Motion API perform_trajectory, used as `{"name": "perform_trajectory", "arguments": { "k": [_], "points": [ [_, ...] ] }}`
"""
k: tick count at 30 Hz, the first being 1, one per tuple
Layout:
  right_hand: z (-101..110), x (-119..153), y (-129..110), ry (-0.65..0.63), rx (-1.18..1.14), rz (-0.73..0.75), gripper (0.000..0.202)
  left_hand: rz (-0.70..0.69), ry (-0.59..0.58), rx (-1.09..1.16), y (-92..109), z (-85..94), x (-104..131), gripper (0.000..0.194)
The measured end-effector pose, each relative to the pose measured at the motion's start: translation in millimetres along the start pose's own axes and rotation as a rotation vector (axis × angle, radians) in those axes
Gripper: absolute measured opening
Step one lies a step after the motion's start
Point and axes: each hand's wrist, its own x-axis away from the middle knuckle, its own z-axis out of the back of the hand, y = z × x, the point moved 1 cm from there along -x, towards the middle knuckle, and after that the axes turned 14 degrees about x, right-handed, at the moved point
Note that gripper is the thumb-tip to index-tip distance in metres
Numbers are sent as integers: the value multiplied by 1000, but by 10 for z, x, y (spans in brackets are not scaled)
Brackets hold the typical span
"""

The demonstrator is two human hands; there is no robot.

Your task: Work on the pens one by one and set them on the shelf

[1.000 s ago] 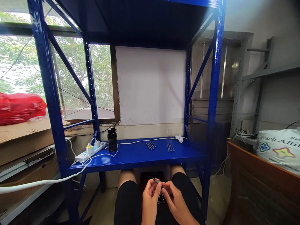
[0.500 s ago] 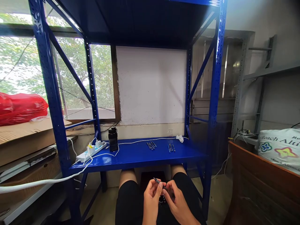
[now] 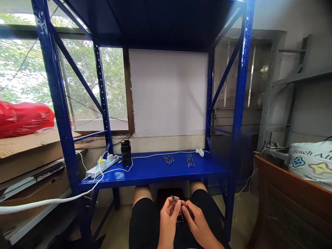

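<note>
Pen held at the lap, just in front of the shelf

The left hand (image 3: pixel 169 213) pinches a dark, slim pen (image 3: pixel 174 199) between thumb and fingers, one end poking up past the fingertips. The right hand (image 3: pixel 194 215) meets it from the other side, thumb and fingers bent close together; whether they grip the pen's far end or merely touch it, I cannot tell, since the fingers hide it. The pen sits below the front edge of the shelf (image 3: pixel 150 172), over the lap. Holding it low and close probably lets the forearms rest and keeps both thumbs facing each other for fine finger work. The knees reach under the shelf, which brings the person near it.

On the shelf, right of its middle, lie two small groups of pens: one group (image 3: pixel 168 159) nearer the middle, the other (image 3: pixel 190 162) further right. Lying side by side, with a gap between groups, they look sorted to be easy to count and within reach.

A bottle (image 3: pixel 126 154) stands upright toward the shelf's left end, beside a power strip (image 3: pixel 98 168); both seem kept aside to leave working room. A white cable (image 3: pixel 160 154) runs along the shelf's back, likely out of the way.
</note>
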Motion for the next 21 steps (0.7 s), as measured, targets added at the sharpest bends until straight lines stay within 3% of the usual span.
{"name": "perform_trajectory", "arguments": {
  "k": [11,21],
  "points": [
    [-78,27,119,-15,57,-32,42,37,-18,-54,-18,44,-7,41],
    [-33,17,49,-87,-25,-7,39,55,-25,-54,-47,43,-20,45]
  ]
}}
